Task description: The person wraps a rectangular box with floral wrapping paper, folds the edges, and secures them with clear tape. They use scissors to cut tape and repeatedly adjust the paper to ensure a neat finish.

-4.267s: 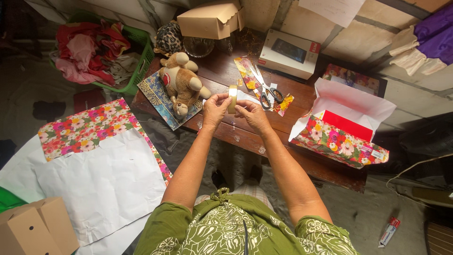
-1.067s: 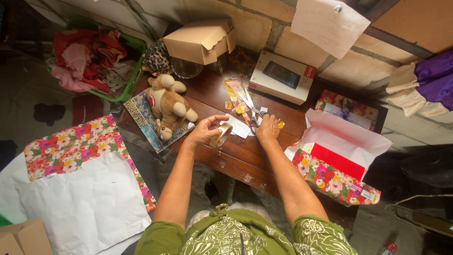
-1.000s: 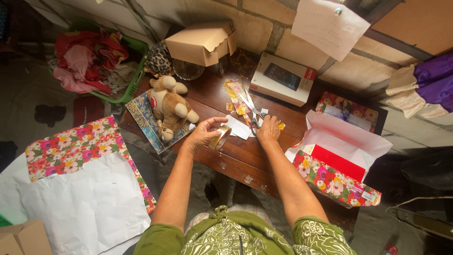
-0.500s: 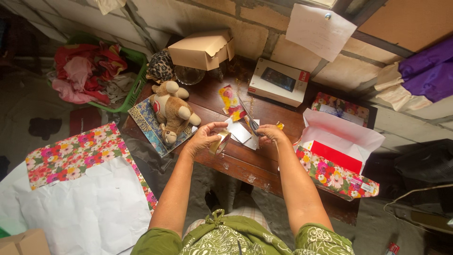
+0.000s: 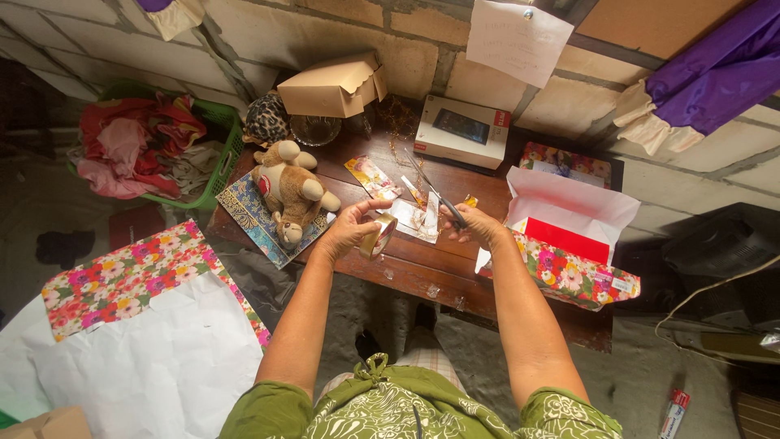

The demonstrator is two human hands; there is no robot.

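Packages: tan cardboard box upper centre, flat white box beside it against the block wall, white paper sheet pinned above, flower-paper-wrapped red box at right on the dark wooden table. Left hand closed around the tape roll, centre frame. Right hand grips the scissors, now lifted off the table where they lay a second ago.

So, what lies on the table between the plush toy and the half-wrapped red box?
In the head view, between the plush toy and the red box are the left hand holding a tape roll, paper scraps, and the right hand holding scissors.
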